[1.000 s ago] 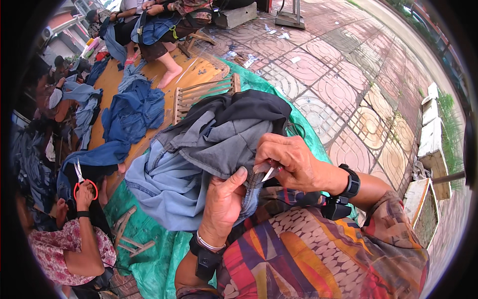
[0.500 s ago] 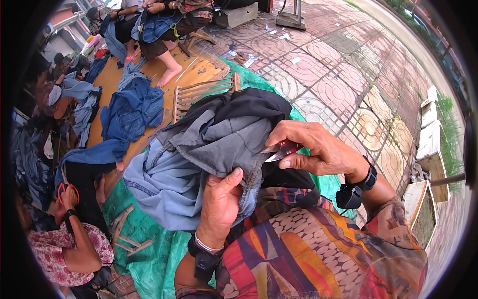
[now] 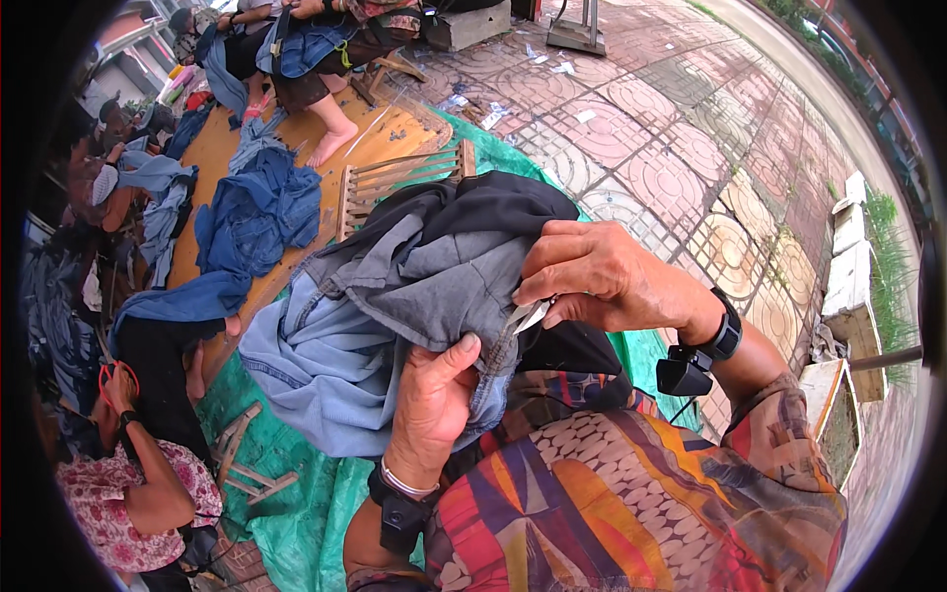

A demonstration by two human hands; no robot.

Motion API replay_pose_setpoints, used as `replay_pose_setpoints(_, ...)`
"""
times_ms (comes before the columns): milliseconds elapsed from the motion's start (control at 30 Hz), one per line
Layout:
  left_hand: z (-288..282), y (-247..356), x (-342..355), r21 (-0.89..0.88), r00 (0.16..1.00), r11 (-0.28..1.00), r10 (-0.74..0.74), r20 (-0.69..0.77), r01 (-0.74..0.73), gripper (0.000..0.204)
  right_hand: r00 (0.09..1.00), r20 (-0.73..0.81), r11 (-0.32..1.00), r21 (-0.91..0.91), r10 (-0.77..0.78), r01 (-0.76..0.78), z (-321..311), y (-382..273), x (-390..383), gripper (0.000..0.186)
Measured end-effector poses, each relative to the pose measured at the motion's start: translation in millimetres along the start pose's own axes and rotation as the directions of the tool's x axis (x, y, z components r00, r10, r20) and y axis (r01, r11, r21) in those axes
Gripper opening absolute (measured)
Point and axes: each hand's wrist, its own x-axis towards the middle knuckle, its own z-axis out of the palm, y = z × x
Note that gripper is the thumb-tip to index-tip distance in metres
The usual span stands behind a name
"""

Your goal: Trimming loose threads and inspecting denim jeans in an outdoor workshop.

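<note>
The denim garment [image 3: 321, 365] lies bunched before the person, its thick seam [image 3: 495, 373] running roughly away from the body. The left hand [image 3: 429, 400] pinches the cloth just left of this seam, the thumb on top. The right hand [image 3: 597, 279] grasps small metal blades [image 3: 534, 314], which slant down and left at the seam's far end; this hand is nearer there, but whether metal touches cloth, I cannot tell
</note>
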Motion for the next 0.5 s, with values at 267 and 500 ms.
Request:
replay_pose_setpoints(267, -0.1, 0.9, 1.3, -0.016, 1.000, 1.000, -0.024, -0.010, 0.023, 0.044, 1.000, -0.002, 0.999, 0.036, -0.017, 0.017, 0.2, 2.3, 0.3, 0.026)
replay_pose_setpoints(500, -0.8, 0.7, 2.1, -0.010, 1.000, 1.000, -0.022, -0.015, 0.022, 0.044, 0.999, -0.012, 0.999, 0.025, -0.038, 0.038, 2.8, 3.7, 0.5, 0.027)
